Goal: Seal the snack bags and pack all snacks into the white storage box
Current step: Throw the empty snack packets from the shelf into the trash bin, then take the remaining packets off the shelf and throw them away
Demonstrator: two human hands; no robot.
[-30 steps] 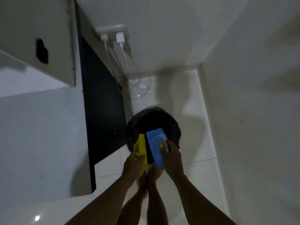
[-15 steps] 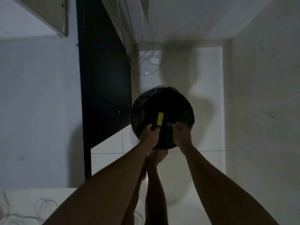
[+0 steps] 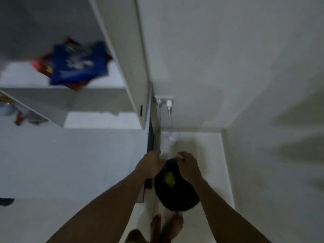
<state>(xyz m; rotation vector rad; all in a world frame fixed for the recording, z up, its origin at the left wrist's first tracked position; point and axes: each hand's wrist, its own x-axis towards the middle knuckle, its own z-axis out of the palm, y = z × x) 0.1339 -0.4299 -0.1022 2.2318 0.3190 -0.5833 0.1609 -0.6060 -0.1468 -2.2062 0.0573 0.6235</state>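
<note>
Clearing trash: my left hand (image 3: 150, 165) and right hand (image 3: 188, 166) over bin (image 3: 177, 197), wrapper (image 3: 170, 178) inside, grip hidden, cannot tell; next, fetch bags (image 3: 77, 65) for sealing.

The bin (image 3: 177, 195) below me is black all through, and the one bright thing in it is a yellow wrapper (image 3: 170, 178) with a darker, greenish edge. Up on the white shelf (image 3: 112, 79) lies a deep blue bag (image 3: 78, 65) with blurred white print across its face, and a red bag (image 3: 37, 65) with a spot of yellow peeks out from under it at the left. The wall (image 3: 210, 58) is plain off-white, the charger (image 3: 168, 103) and its cord white, the floor (image 3: 206, 151) pale cream, and a dark strip (image 3: 149, 137) runs down beside the wall.
</note>
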